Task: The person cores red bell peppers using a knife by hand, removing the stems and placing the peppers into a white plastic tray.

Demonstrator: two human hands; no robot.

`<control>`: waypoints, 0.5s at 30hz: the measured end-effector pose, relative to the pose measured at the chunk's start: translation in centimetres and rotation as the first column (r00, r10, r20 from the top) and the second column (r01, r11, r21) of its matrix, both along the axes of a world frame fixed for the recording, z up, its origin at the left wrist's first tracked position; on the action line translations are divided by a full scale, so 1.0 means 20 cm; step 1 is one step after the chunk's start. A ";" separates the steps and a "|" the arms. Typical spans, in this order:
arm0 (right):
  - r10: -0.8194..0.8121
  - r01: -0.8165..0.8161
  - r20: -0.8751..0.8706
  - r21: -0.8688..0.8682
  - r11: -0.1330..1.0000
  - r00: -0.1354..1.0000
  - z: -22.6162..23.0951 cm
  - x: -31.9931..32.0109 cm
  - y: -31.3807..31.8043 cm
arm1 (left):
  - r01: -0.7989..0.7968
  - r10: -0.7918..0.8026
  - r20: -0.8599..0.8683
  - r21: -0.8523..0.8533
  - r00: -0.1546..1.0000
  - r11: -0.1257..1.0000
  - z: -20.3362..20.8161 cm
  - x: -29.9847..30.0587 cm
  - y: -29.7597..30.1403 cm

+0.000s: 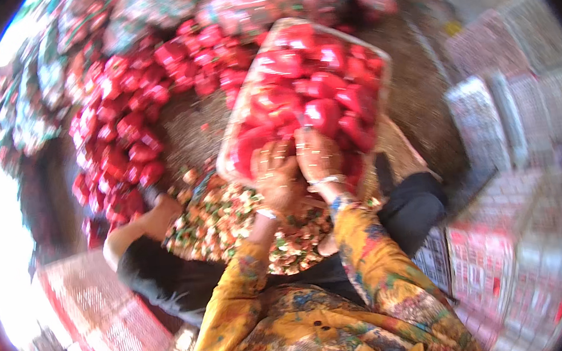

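Observation:
A pale crate heaped with glossy red bell peppers stands tilted in front of me. Both hands rest side by side at its near end, on the peppers. My left hand lies over them with its fingers forward and apart. Close beside it, my right hand touches the peppers too, its fingers smeared by motion and partly hidden, so I cannot tell whether they hold anything. Below the hands, between my folded legs, spreads a heap of cut pepper cores with green stems and pale seeds.
A long pile of red peppers curves along the left and behind the crate. Full mesh sacks stand at the back. Stacked plastic crates line the right, and a reddish crate sits at lower left.

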State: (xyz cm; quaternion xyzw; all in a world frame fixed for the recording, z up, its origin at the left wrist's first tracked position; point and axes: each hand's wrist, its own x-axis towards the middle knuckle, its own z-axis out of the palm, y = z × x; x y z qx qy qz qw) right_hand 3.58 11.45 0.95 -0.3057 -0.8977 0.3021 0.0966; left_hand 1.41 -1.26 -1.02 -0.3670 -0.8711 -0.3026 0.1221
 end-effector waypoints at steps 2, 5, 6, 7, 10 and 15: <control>-0.037 0.037 0.036 -0.015 0.999 0.999 -0.06 -0.01 0.04 | 0.033 -0.031 0.127 -0.012 0.991 0.999 0.01 0.00 0.00; -0.008 0.006 -0.099 -0.018 1.000 0.995 -0.22 0.00 0.06 | 0.028 -0.017 0.199 -0.050 0.980 0.998 0.02 0.03 -0.05; 0.039 -0.035 -0.158 0.026 0.999 0.987 -0.29 0.00 0.05 | 0.007 0.006 0.209 -0.063 0.978 0.998 0.02 0.05 -0.06; 0.055 -0.052 -0.130 0.028 0.998 0.990 -0.30 0.00 0.03 | -0.007 0.025 0.219 -0.083 0.976 0.997 0.01 0.06 -0.07; 0.031 -0.027 -0.057 0.074 0.997 0.998 -0.34 0.01 0.10 | 0.047 -0.045 0.242 0.000 0.969 0.999 0.02 0.02 -0.04; 0.020 -0.005 -0.233 0.066 0.998 0.972 -0.27 -0.01 0.06 | -0.077 0.009 0.273 0.238 0.962 0.968 0.09 -0.33 -0.40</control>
